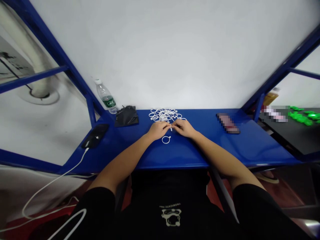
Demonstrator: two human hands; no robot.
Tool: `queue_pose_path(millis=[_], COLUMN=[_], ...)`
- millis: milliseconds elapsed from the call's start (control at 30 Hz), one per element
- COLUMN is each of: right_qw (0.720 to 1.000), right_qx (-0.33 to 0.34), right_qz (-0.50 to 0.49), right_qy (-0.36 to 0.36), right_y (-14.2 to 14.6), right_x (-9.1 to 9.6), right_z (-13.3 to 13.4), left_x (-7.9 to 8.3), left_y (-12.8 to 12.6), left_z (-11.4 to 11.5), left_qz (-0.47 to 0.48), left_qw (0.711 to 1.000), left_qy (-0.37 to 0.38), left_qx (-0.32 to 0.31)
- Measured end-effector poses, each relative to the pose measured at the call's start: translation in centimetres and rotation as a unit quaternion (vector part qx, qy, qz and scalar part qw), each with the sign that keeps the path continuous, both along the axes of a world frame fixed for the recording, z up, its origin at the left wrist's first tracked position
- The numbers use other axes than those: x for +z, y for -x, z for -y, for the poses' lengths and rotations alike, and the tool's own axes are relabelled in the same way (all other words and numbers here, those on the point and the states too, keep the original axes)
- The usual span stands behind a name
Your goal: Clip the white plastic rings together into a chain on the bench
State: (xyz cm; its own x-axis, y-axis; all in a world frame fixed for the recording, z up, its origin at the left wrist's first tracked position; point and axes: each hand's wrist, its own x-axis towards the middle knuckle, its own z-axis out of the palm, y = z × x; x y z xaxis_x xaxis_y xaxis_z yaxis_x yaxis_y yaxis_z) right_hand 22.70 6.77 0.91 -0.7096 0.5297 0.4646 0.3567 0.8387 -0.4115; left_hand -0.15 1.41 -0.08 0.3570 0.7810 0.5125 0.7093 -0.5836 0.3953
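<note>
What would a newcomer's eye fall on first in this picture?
Probably the heap of white rings near the wall on the bright blue table. Just in front of it, the left hand and right hand meet at a small white piece, with a single ring lying nearer the wearer. Vivid green items stand out at the far right.

We see a smooth, glossy blue tabletop (175,155) (light glints along its front edge (185,165)), painted, metal-looking frame bars (72,75), white rings (163,116) that look like smooth plastic, a clear plastic bottle (103,90), a crinkled black plastic-looking bag (127,116), a matt wall (175,53) and a matt black cloth shirt (150,200)
</note>
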Motion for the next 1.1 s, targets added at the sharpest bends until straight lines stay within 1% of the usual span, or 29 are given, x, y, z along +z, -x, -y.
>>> queue_pose_path(millis=[100, 133, 200, 267, 333, 400, 467, 567, 767, 867, 1000, 1100], right_qw=[0.999, 0.998, 0.993, 0.984, 0.975, 0.97, 0.967, 0.966, 0.972, 0.98, 0.989, 0.993], right_qx=[-0.014, -0.033, -0.102, -0.15, -0.177, -0.19, -0.192, -0.189, -0.165, -0.148, -0.139, -0.114], right_qz=[0.031, 0.044, 0.062, 0.099, 0.132, 0.148, 0.159, 0.173, 0.166, 0.129, 0.047, 0.026], right_qy=[0.001, -0.003, -0.016, -0.012, 0.011, 0.036, 0.048, 0.044, 0.028, 0.016, -0.022, -0.011], right_y=[-0.9, -1.4, -2.9, -4.5, -5.9, -6.7, -6.9, -6.3, -5.5, -5.1, -4.1, -3.2], right_x=[0.9, 1.2, 1.7, 1.8, 1.5, 1.0, 0.3, -0.4, -0.9, -1.0, -0.6, -0.3], right_z=[-0.8, -1.3, -2.4, -3.6, -4.7, -5.6, -6.1, -6.2, -5.8, -5.5, -4.6, -3.6], left_x=[0.8, 1.1, 1.5, 1.7, 1.8, 1.8, 1.7, 1.5, 1.2, 1.0, 0.8, 0.9], left_y=[0.0, 0.0, 0.2, 0.4, 0.5, 0.5, 0.3, -0.1, -0.9, -1.4, -1.9, -1.9], left_z=[0.3, 0.4, 0.5, 0.7, 0.8, 0.9, 1.0, 1.1, 1.6, 2.0, 2.3, 2.2], left_qz=[0.023, 0.035, 0.046, 0.022, -0.03, -0.074, -0.097, -0.118, -0.146, -0.179, -0.204, -0.199], left_qw=[0.998, 0.997, 0.996, 0.999, 0.998, 0.991, 0.987, 0.982, 0.979, 0.975, 0.97, 0.971], left_qy=[-0.058, -0.074, -0.076, -0.029, 0.035, 0.083, 0.106, 0.121, 0.11, 0.087, 0.068, 0.072], left_qx=[-0.001, -0.001, -0.009, -0.03, -0.052, -0.068, -0.078, -0.084, -0.093, -0.102, -0.114, -0.107])
